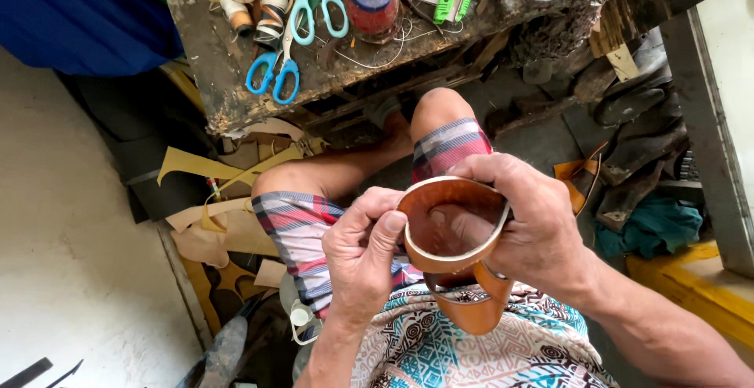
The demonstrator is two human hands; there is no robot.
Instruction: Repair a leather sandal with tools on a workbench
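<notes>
Left hand: we note thumb laid flat against the outer wall of the brown leather loop, fingers curled shut beneath, pinching the strap's rim at its 9 o'clock side. Loop sits centre frame, above our lap, curved into an oval, tail hanging toward 6 o'clock. Right hand: we record fingers wrapped over the loop from 3 o'clock, one fingertip visible inside it, grip closed on the leather. At 12 o'clock, the worn workbench carries blue scissors and teal scissors. Leather scraps lie at 9 o'clock.
</notes>
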